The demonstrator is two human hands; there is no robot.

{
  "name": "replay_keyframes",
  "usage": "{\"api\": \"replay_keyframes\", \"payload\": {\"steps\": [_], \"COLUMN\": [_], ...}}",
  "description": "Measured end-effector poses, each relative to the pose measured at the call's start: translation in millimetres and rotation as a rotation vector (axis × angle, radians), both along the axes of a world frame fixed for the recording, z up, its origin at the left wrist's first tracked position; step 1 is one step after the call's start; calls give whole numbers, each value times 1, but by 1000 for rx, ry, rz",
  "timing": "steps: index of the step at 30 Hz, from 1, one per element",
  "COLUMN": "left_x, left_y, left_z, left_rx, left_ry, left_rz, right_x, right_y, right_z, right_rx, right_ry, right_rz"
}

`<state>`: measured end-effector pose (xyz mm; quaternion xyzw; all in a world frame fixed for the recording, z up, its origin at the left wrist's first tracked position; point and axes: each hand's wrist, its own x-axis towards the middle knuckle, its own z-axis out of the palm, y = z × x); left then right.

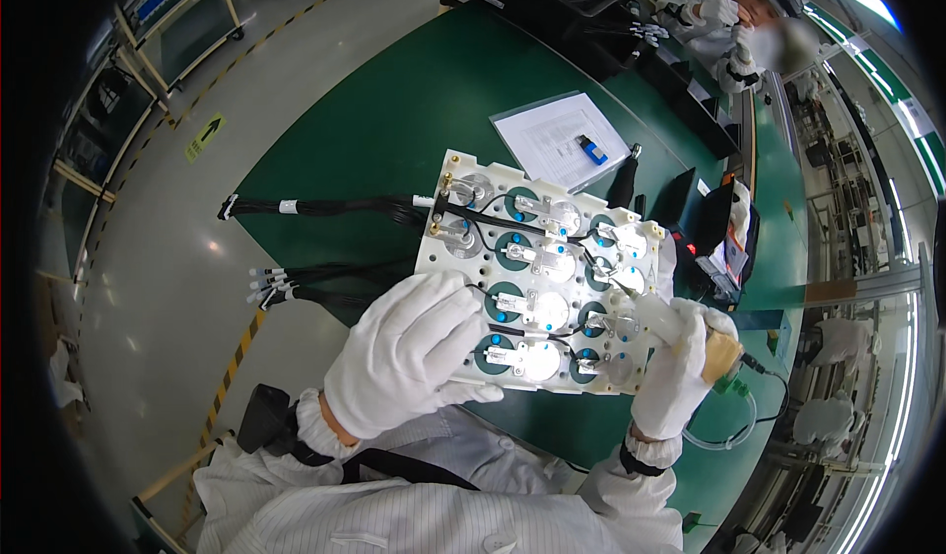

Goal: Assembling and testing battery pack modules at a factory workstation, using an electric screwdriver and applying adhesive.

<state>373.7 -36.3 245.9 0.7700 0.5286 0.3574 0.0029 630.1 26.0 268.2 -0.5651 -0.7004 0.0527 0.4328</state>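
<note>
A white perforated panel (468, 288) lies before me, fitted with rows of round clear discs, white connector pieces, blue dots and black wires. My left hand (409, 352), in a white glove, rests on its near left corner; the fingers are stretched out and close together, the thumb along the near edge. Over the panel's right side, my gloved right hand (680, 367) is closed around a translucent dispensing syringe (658, 319). The syringe's thin tip points left, down at one of the discs. A green fitting (731, 386) and clear tubing trail behind that hand.
Black cable bundles (325, 206) stick out left over the green table (365, 130). Beyond the panel lie a paper sheet (552, 130) and a small blue item (591, 150). Black bins (714, 224) stand at right. Another person (724, 22) works at the far right.
</note>
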Motion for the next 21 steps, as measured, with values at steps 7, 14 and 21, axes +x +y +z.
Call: {"api": "replay_keyframes", "payload": {"steps": [7, 14, 21], "left_x": [-6, -3, -2], "left_y": [-3, -1, 0], "left_z": [-9, -22, -23], "left_rx": [-3, 179, 241], "left_ry": [-45, -49, -59], "left_rz": [-91, -45, -26], "right_x": [-6, -5, -13], "right_y": [1, 2, 1], "right_z": [-6, -9, -1], "right_rx": [-134, -120, -79], "right_ry": [592, 537, 515], "right_rz": [43, 32, 46]}}
